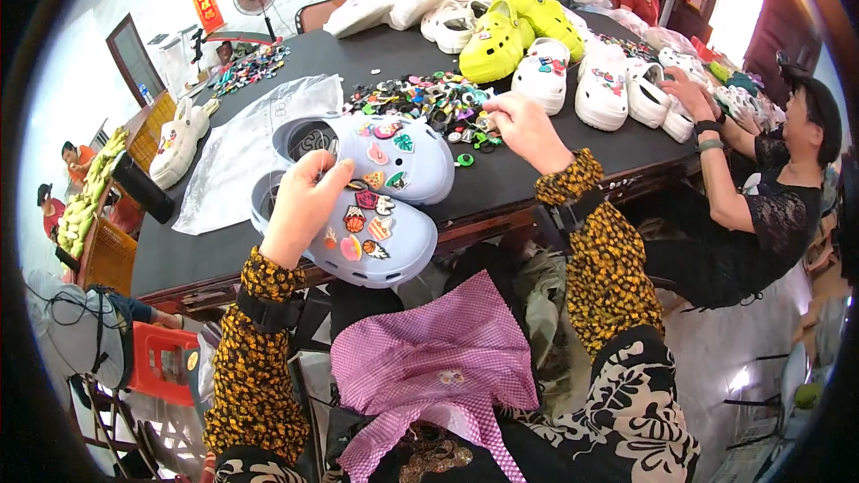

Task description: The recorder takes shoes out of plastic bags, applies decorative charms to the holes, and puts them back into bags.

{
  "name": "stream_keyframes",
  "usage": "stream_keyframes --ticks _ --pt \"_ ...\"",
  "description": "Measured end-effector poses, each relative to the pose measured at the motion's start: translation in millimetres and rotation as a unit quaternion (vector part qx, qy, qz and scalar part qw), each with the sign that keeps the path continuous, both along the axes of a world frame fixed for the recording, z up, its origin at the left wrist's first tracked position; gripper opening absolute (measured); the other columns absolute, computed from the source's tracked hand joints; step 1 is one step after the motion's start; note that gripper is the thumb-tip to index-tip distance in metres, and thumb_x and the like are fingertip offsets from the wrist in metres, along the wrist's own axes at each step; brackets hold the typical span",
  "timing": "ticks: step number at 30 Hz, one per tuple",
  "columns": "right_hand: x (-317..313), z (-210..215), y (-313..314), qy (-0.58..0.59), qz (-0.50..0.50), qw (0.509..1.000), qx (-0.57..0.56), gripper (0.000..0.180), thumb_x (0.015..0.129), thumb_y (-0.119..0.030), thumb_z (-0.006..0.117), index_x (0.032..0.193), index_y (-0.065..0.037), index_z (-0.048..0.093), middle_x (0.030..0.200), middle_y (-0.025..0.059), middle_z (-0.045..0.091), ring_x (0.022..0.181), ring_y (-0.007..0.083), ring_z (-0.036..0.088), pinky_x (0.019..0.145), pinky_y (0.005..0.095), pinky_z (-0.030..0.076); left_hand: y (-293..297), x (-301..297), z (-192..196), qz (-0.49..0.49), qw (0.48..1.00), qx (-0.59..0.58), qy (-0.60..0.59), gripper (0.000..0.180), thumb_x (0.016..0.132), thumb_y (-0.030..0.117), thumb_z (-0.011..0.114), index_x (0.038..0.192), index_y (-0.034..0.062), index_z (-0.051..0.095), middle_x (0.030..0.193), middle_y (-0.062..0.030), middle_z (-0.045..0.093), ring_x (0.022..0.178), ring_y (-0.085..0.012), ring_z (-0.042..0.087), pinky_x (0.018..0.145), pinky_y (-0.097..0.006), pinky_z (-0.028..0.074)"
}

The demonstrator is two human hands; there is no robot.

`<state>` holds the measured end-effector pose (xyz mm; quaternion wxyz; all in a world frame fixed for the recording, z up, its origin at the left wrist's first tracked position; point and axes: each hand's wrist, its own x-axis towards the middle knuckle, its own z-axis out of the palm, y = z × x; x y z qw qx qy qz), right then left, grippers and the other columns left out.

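Note:
A pair of light blue clogs lies at the table's front edge, with colourful charms such as a basketball and a leaf fixed on the uppers. My left hand [309, 201] is closed on the near clog [394, 246] at its opening, thumb over the top; the far clog [420, 161] rests right behind it. My right hand [530, 130] reaches to the right end of a heap of small shoe charms [416, 98], fingertips drawn together at the heap's edge. What they pinch, if anything, is too small to make out.
A clear plastic bag [259, 152] lies left of the clogs, beside a white clog [179, 143] and a black cylinder [141, 188]. Yellow-green clogs [497, 40] and white clogs [601, 89] stand behind my right hand. A co-worker [761, 170] handles white clogs at the right.

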<state>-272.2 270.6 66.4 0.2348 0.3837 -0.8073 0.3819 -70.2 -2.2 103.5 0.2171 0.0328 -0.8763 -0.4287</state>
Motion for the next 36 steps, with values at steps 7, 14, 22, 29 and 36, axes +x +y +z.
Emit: stream_keyframes --ticks 7,14,22,29,36 --pt "-32.0 -15.7 -24.8 -0.001 -0.050 0.997 0.059 0.022 0.079 -0.010 0.053 0.093 -0.006 0.069 0.092 0.0182 0.065 0.091 0.0349 0.062 0.081 0.0426 0.049 -5.4 -13.0 -6.2 0.006 1.000 0.011 -0.011 0.031 0.085 0.029 0.062 0.079 -0.0014 0.059 0.064 -0.0058 0.054 0.062 -0.0114 0.047 0.058 -0.030 0.040" --pt "-28.2 -16.2 -38.5 0.042 -0.066 0.986 0.150 0.026 0.078 -0.011 0.055 0.101 -0.010 0.067 0.099 0.0129 0.066 0.097 0.0330 0.061 0.082 0.0454 0.049 -6.9 -11.5 -7.9 0.014 1.000 0.012 -0.014 0.033 0.083 0.031 0.062 0.079 -0.0010 0.059 0.064 -0.0078 0.055 0.061 -0.0139 0.049 0.058 -0.031 0.041" --pt "-27.4 -11.0 -30.8 0.025 -0.082 0.979 0.182 0.019 0.077 -0.010 0.059 0.093 -0.009 0.069 0.088 0.0135 0.068 0.087 0.0311 0.064 0.078 0.0422 0.050 -9.1 -12.3 -11.2 0.011 1.000 0.010 0.001 0.033 0.083 0.032 0.062 0.082 -0.0004 0.061 0.066 -0.0075 0.057 0.063 -0.0147 0.052 0.060 -0.030 0.042" --pt "-7.8 9.9 -26.7 -0.257 0.004 0.965 -0.044 0.019 0.085 -0.009 0.059 0.100 0.000 0.066 0.085 0.0056 0.070 0.075 0.0085 0.064 0.064 0.0254 0.049 -7.6 -8.4 -7.2 0.022 0.999 0.021 -0.012 0.032 0.083 0.032 0.062 0.082 -0.0007 0.061 0.066 -0.0070 0.057 0.063 -0.0139 0.052 0.061 -0.030 0.043" --pt "18.5 28.2 -18.1 -0.403 0.092 0.892 -0.181 0.021 0.086 -0.008 0.059 0.105 -0.002 0.061 0.093 0.0042 0.069 0.077 0.0076 0.062 0.062 0.0208 0.046 -5.3 -11.1 -4.5 0.016 1.000 0.006 -0.015 0.032 0.083 0.031 0.062 0.083 -0.0008 0.061 0.068 -0.0089 0.059 0.066 -0.0157 0.054 0.063 -0.031 0.044"
